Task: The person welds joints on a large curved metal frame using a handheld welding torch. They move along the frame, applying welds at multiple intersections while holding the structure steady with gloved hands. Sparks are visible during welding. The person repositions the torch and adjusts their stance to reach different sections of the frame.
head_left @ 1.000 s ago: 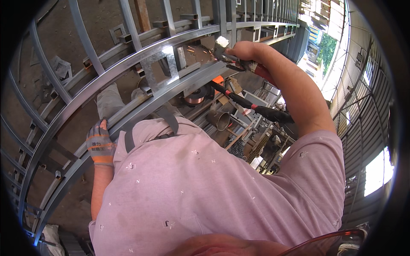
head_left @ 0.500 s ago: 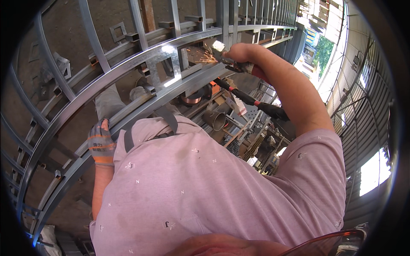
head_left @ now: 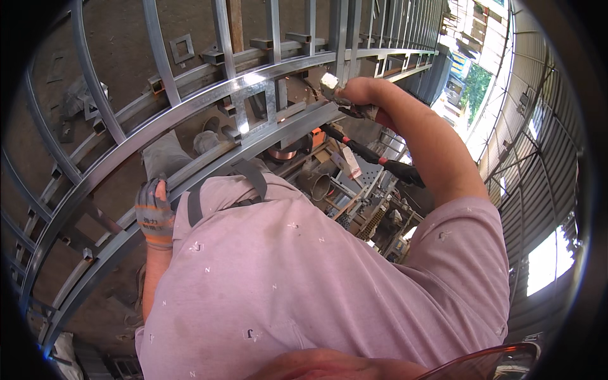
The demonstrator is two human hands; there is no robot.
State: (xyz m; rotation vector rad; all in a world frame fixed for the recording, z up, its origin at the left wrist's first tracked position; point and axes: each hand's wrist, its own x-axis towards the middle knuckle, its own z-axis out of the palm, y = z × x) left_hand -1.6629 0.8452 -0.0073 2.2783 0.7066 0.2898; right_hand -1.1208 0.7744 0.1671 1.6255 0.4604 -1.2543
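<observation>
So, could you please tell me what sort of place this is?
Probably a metal fabrication workshop: a long steel railing frame, a welding torch in the right hand, and corrugated metal walls.

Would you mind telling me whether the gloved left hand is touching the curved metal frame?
Touching. The head view shows the gloved left hand laid on the curved metal frame, its fingers curled over the lower rail with no gap.

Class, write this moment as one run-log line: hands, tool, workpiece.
left hand: gloved, on metal frame | right hand: holds welding torch at frame | cable: trails down
</observation>
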